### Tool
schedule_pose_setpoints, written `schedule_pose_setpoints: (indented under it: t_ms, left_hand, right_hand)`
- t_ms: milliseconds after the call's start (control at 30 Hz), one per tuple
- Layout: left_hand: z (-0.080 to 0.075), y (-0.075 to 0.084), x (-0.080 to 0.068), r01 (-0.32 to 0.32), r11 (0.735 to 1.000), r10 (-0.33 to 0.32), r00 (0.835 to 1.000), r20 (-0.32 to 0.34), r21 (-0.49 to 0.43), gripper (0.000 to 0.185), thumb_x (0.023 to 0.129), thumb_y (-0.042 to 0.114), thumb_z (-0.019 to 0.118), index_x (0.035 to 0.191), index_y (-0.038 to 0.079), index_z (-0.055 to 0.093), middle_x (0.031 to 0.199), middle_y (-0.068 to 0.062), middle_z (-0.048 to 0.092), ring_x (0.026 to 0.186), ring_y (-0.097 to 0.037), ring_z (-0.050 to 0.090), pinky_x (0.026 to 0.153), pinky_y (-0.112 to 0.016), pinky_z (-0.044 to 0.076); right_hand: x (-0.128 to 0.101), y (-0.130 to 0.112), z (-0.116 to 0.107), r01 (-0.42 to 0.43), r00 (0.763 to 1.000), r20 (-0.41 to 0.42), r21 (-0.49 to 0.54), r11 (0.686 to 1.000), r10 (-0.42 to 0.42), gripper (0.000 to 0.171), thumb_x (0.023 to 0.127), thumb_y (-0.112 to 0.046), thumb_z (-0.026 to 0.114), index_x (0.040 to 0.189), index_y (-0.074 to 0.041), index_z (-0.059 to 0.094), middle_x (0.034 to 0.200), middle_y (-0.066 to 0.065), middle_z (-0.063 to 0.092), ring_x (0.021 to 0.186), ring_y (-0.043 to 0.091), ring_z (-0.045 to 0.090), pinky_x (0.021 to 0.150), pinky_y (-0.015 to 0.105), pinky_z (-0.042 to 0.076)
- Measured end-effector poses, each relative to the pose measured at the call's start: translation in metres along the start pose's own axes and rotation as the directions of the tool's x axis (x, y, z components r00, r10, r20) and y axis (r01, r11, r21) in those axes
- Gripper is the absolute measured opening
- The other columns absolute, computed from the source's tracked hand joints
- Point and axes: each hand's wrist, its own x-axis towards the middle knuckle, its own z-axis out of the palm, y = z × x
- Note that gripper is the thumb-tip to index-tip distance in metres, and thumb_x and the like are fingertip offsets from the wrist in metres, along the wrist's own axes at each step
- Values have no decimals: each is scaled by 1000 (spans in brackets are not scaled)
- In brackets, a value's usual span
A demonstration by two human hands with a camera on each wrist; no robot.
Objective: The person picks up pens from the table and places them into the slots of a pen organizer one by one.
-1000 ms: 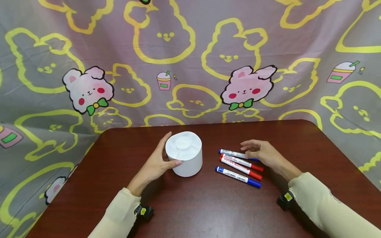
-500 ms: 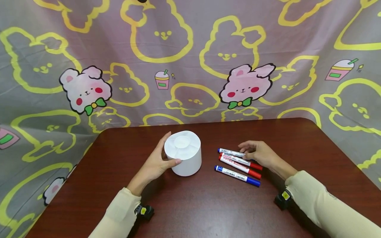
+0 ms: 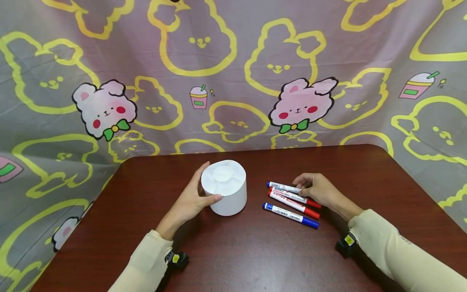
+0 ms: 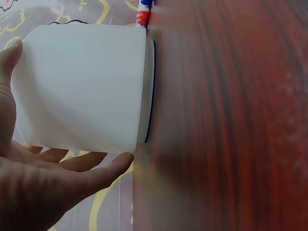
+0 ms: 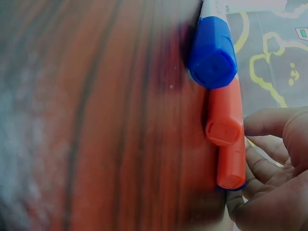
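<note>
My left hand (image 3: 187,202) holds a white round pen holder (image 3: 232,200) from its left side, thumb in front and fingers behind. The divided top of the holder shows in the head view; its smooth wall and dark-edged base fill much of the left wrist view. At the right, my right hand (image 3: 318,189) pinches the farthest blue marker (image 3: 282,187) near its capped end, which the hand hides. Two red markers (image 3: 294,204) lie just in front of it. Their red caps (image 5: 225,115) sit close beside my fingers in the right wrist view.
Another blue marker (image 3: 290,215) lies nearest to me, a little apart from the red ones. Everything rests on a dark brown table (image 3: 233,251) with a rounded far corner. A patterned curtain (image 3: 237,48) hangs behind the table.
My right hand has come slightly down onto the farthest blue marker, and its cap is now covered. My left hand keeps its hold on the pen holder.
</note>
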Motion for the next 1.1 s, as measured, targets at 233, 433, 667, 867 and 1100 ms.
schedule_pose_setpoints:
  t_ms: [233, 433, 667, 867, 1100]
  left_hand:
    - [-1, -1, 0, 8, 1000, -8, 1000, -7, 4, 110, 87, 5, 85, 168, 22, 13, 164, -15, 35, 144, -35, 45, 117, -49, 40]
    - [-1, -1, 0, 6, 1000, -5, 1000, -14, 21, 111, 86, 7, 86, 169, 21, 13, 162, -16, 37, 141, -33, 48, 116, -48, 40]
    - [-2, 0, -1, 16, 998, -15, 1000, -22, 60, 111, 86, 15, 88, 168, 25, 15, 165, -13, 34, 146, -33, 42, 121, -52, 33]
    - [-2, 0, -2, 15, 996, -13, 1000, -26, 87, 111, 86, 17, 88, 168, 25, 15, 166, -12, 32, 150, -33, 35, 124, -55, 28]
    - [-2, 1, -2, 13, 995, -10, 1000, -29, 99, 110, 86, 17, 88, 169, 23, 15, 166, -12, 32, 150, -33, 35, 124, -56, 27]
  right_hand:
    - [-1, -1, 0, -7, 1000, -25, -36, 999, 6, 19, 88, 5, 71, 106, 1, 73, 94, 11, 69, 88, 21, 60, 72, 28, 50]
    - [0, -3, -1, -17, 999, -42, -45, 999, 15, 11, 90, 2, 71, 99, -2, 75, 91, 8, 70, 86, 21, 60, 72, 29, 51]
    - [-2, -3, -2, -29, 998, -58, -26, 999, 27, 10, 93, -1, 71, 102, -2, 76, 92, 8, 71, 86, 20, 60, 73, 29, 51]
    - [-3, -3, -3, -37, 994, -100, -13, 999, 36, 14, 93, -5, 73, 106, -2, 76, 102, 11, 74, 87, 19, 59, 71, 29, 50]
    - [-4, -4, -7, -35, 991, -128, 62, 997, 43, 19, 93, -8, 72, 110, -1, 75, 95, 5, 69, 77, 16, 55, 62, 30, 47]
